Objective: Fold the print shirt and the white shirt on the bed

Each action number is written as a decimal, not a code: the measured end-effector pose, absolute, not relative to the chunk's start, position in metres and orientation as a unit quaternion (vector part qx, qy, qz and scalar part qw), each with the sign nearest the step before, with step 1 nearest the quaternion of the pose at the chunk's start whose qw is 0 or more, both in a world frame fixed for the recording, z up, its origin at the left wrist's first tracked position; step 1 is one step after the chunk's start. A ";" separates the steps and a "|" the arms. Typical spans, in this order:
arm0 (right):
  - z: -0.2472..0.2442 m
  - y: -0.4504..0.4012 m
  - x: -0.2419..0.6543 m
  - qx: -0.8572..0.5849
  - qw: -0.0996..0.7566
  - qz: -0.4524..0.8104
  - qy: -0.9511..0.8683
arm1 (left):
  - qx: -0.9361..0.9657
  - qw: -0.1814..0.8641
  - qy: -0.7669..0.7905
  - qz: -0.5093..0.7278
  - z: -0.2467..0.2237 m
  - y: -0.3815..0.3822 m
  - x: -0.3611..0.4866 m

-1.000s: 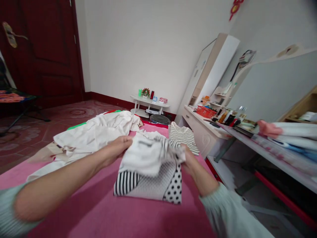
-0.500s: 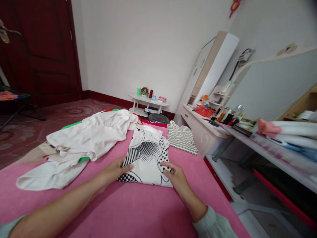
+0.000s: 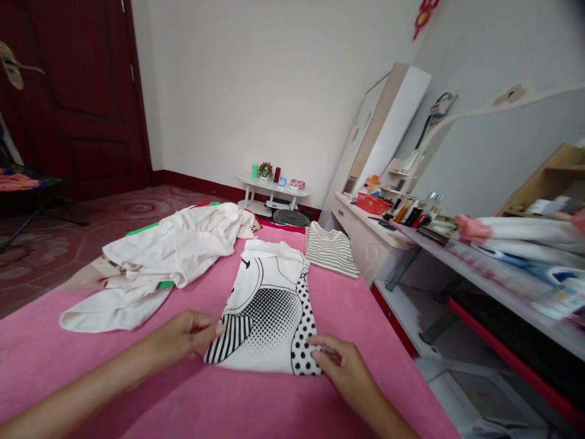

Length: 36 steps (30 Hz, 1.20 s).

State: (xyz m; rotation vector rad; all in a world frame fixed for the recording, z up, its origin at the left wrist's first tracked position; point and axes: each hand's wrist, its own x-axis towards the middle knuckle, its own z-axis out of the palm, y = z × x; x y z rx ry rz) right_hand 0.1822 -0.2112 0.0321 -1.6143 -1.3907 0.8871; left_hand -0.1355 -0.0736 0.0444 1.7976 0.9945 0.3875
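Observation:
A white garment with black dots, stripes and curved lines (image 3: 269,311) lies folded in a narrow shape on the pink bed cover (image 3: 219,402). At its left edge, my left hand (image 3: 189,335) pinches the cloth by the striped patch. My right hand (image 3: 340,360) has thumb and fingers closed on the dotted right edge, near the lower corner. Behind it to the right lies a folded striped shirt (image 3: 329,249). A loose heap of white clothing (image 3: 183,244) spreads over the left side of the bed.
Right of the bed stands a dressing table (image 3: 365,222) with a red basket (image 3: 372,203) and bottles. A glass-topped desk (image 3: 484,274) holds rolled white cloth. Beyond the bed are a small white shelf table (image 3: 274,185) and a dark red door (image 3: 77,97).
The printed garment now lies nearer and looks longer, its lower folded part opened out. Both hands have moved down with its edges, and the view has shifted slightly.

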 end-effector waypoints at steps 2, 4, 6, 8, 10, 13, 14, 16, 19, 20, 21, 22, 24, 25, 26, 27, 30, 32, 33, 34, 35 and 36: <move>0.038 -0.188 0.192 -0.633 0.432 0.356 -0.534 | 0.771 0.416 0.436 0.206 0.055 -0.059 -0.128; 0.047 -0.152 0.199 -0.630 0.465 0.335 -0.525 | 0.807 0.299 0.438 0.260 0.068 -0.043 -0.106; 0.049 -0.112 0.202 -0.633 0.498 0.299 -0.512 | 0.849 0.257 0.377 0.265 0.073 -0.030 -0.072; 0.040 -0.078 0.199 -0.642 0.515 0.273 -0.499 | 0.879 0.264 0.311 0.245 0.065 -0.019 -0.035; 0.023 -0.055 0.193 -0.649 0.510 0.247 -0.507 | 0.902 0.244 0.273 0.228 0.050 -0.007 -0.003; -0.002 -0.046 0.182 -0.668 0.496 0.160 -0.531 | 0.911 0.201 0.269 0.239 0.034 0.014 0.030; -0.007 -0.048 0.178 -0.675 0.486 0.126 -0.541 | 0.911 0.186 0.273 0.248 0.034 0.021 0.038; -0.010 -0.054 0.172 -0.685 0.455 0.073 -0.564 | 0.911 0.144 0.274 0.271 0.039 0.035 0.053; -0.003 -0.060 0.165 -0.682 0.415 0.039 -0.602 | 0.914 0.065 0.261 0.305 0.048 0.050 0.074; -0.001 -0.061 0.164 -0.681 0.412 0.035 -0.605 | 0.915 0.051 0.259 0.305 0.048 0.053 0.081; 0.001 -0.061 0.164 -0.679 0.413 0.036 -0.606 | 0.916 0.048 0.262 0.301 0.047 0.055 0.086; 0.001 -0.061 0.164 -0.674 0.421 0.042 -0.605 | 0.914 0.054 0.271 0.296 0.044 0.055 0.089; -0.001 -0.058 0.166 -0.659 0.462 0.068 -0.589 | 0.901 0.077 0.297 0.308 0.037 0.053 0.090; -0.003 -0.057 0.168 -0.651 0.493 0.088 -0.571 | 0.887 0.086 0.310 0.330 0.035 0.051 0.087; -0.006 -0.055 0.171 -0.643 0.528 0.107 -0.544 | 0.872 0.093 0.318 0.361 0.033 0.049 0.082; -0.008 -0.053 0.174 -0.637 0.563 0.125 -0.511 | 0.857 0.097 0.318 0.393 0.033 0.046 0.076; -0.014 -0.049 0.182 -0.621 0.639 0.159 -0.424 | 0.843 0.113 0.301 0.432 0.039 0.040 0.055; -0.015 -0.047 0.186 -0.615 0.656 0.168 -0.404 | 0.862 0.120 0.298 0.391 0.046 0.039 0.045; -0.015 -0.047 0.188 -0.614 0.656 0.173 -0.403 | 0.875 0.120 0.301 0.360 0.049 0.040 0.042; -0.015 -0.047 0.189 -0.615 0.652 0.179 -0.406 | 0.886 0.120 0.305 0.329 0.052 0.041 0.041; -0.014 -0.047 0.189 -0.616 0.647 0.184 -0.411 | 0.893 0.123 0.310 0.303 0.054 0.043 0.040; -0.014 -0.047 0.190 -0.617 0.642 0.187 -0.416 | 0.897 0.133 0.312 0.282 0.056 0.045 0.041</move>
